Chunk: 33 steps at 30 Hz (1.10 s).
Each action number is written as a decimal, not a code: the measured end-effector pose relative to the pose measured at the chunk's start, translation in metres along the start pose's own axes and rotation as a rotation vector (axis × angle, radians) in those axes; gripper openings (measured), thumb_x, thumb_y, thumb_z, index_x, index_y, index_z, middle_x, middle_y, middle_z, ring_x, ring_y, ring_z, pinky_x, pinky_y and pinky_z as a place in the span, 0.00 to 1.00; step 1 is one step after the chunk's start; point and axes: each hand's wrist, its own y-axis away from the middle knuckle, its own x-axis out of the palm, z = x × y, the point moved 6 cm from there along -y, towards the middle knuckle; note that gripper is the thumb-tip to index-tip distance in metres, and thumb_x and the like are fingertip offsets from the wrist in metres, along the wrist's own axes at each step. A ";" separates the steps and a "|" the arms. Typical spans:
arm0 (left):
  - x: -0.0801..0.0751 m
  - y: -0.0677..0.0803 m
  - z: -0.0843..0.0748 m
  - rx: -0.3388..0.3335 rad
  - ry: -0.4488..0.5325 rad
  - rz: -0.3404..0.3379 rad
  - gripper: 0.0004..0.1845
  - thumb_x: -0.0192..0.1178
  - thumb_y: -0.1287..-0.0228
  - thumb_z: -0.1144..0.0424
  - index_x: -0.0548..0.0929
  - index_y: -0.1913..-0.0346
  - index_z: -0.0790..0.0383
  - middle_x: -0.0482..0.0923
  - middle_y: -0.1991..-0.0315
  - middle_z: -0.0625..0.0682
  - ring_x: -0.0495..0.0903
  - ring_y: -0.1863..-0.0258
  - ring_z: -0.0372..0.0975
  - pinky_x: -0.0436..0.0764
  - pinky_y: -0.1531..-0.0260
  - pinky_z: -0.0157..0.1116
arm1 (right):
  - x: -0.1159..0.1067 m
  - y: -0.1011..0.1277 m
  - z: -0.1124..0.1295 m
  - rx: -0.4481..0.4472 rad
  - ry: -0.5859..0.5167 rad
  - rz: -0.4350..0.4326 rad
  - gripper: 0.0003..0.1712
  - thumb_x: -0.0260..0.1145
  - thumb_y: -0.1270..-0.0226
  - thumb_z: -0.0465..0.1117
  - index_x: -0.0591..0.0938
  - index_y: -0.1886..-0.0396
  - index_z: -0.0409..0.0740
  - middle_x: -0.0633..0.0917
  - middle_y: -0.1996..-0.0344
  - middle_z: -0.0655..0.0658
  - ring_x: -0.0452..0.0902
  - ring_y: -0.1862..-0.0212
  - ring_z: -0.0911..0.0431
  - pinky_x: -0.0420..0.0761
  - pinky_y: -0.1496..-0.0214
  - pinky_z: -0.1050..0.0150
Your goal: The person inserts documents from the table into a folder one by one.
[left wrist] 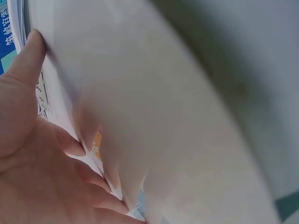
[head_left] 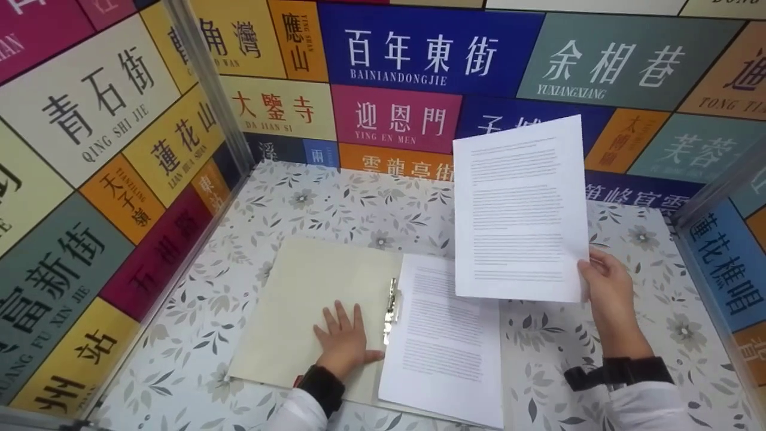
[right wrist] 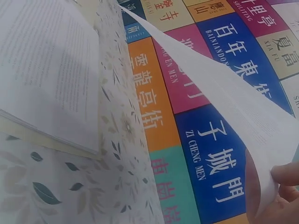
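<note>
My right hand pinches a printed sheet of paper by its lower right edge and holds it up over the table. In the right wrist view the raised paper is seen nearly edge-on, slightly bent. Below it, an open cream folder lies on the table, with a metal clip along its spine. A stack of printed pages rests on the folder's right side. My left hand lies with fingers spread on the bare left cover, its thumb close to the clip.
A table with a grey leaf-and-flower covering bears the folder. Panels of coloured street-name signs stand behind it, with more sign panels at the left and right. Metal posts join them at the corners.
</note>
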 end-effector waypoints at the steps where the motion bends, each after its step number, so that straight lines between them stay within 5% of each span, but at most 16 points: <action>1: 0.001 0.000 0.001 -0.002 -0.003 0.002 0.64 0.67 0.58 0.31 0.49 0.23 0.60 0.35 0.24 0.71 0.36 0.26 0.66 0.44 0.33 0.68 | 0.002 0.004 -0.005 0.011 -0.033 0.001 0.31 0.52 0.26 0.40 0.60 0.27 0.37 0.74 0.50 0.50 0.72 0.57 0.68 0.76 0.59 0.78; 13: 0.004 -0.003 0.004 0.007 0.024 -0.010 0.64 0.68 0.58 0.32 0.49 0.23 0.60 0.34 0.25 0.72 0.35 0.27 0.67 0.43 0.34 0.69 | 0.027 0.058 -0.069 0.149 -0.123 0.102 0.33 0.48 0.23 0.41 0.51 0.24 0.38 0.58 0.27 0.35 0.71 0.55 0.72 0.75 0.54 0.82; 17: 0.005 -0.004 0.003 0.006 0.001 -0.010 0.64 0.68 0.58 0.31 0.48 0.23 0.60 0.35 0.25 0.72 0.36 0.27 0.68 0.44 0.34 0.69 | 0.032 0.071 -0.091 0.219 -0.134 0.141 0.35 0.46 0.23 0.39 0.47 0.23 0.38 0.54 0.25 0.35 0.69 0.37 0.60 0.73 0.41 0.77; 20: 0.005 -0.004 0.002 0.004 -0.005 -0.013 0.65 0.68 0.58 0.31 0.49 0.23 0.60 0.35 0.25 0.72 0.36 0.27 0.67 0.44 0.33 0.69 | 0.037 0.078 -0.106 0.265 -0.131 0.163 0.35 0.45 0.23 0.38 0.44 0.23 0.37 0.52 0.24 0.34 0.55 0.25 0.48 0.65 0.29 0.66; 24: 0.004 -0.001 0.001 0.016 0.021 -0.021 0.64 0.68 0.58 0.32 0.50 0.23 0.61 0.36 0.25 0.72 0.36 0.27 0.68 0.44 0.34 0.70 | 0.042 0.090 -0.129 0.325 -0.110 0.155 0.36 0.45 0.24 0.37 0.43 0.23 0.36 0.51 0.25 0.31 0.51 0.25 0.42 0.59 0.25 0.53; 33: 0.001 0.003 0.001 0.021 0.010 -0.027 0.63 0.68 0.57 0.33 0.51 0.24 0.62 0.37 0.25 0.73 0.37 0.27 0.68 0.45 0.34 0.70 | 0.063 0.114 -0.162 0.328 -0.018 0.209 0.35 0.47 0.25 0.36 0.46 0.26 0.28 0.53 0.29 0.23 0.52 0.27 0.35 0.66 0.30 0.49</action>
